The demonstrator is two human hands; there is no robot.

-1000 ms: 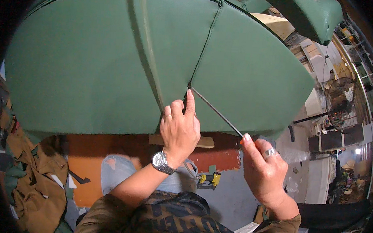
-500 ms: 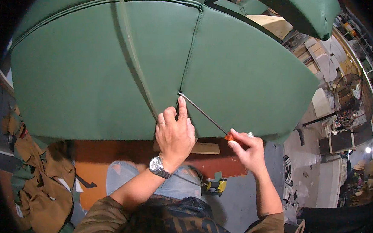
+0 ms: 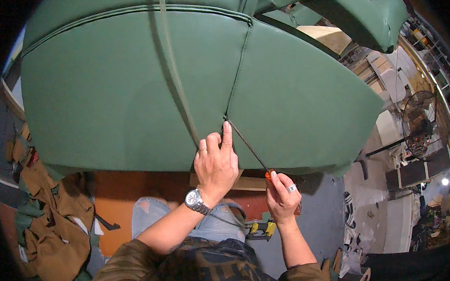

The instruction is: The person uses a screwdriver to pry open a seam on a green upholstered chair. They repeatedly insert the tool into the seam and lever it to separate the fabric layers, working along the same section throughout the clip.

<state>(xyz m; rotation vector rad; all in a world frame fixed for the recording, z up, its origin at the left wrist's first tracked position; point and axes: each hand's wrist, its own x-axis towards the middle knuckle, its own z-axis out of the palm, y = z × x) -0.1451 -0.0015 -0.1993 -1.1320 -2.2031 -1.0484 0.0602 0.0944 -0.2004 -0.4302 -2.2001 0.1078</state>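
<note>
From my remote station I see the right grip (image 3: 283,198) closed on an orange-handled tool (image 3: 250,147), its slim shaft slanting up to the seam (image 3: 237,71) of a green upholstered panel (image 3: 305,94). The left grip (image 3: 216,164) rests there, index finger extended near the tip; whether its curled fingers hold anything, I cannot tell. Left of the seam runs a pale strip (image 3: 173,75); brown material (image 3: 57,228) lies at lower left.
</note>
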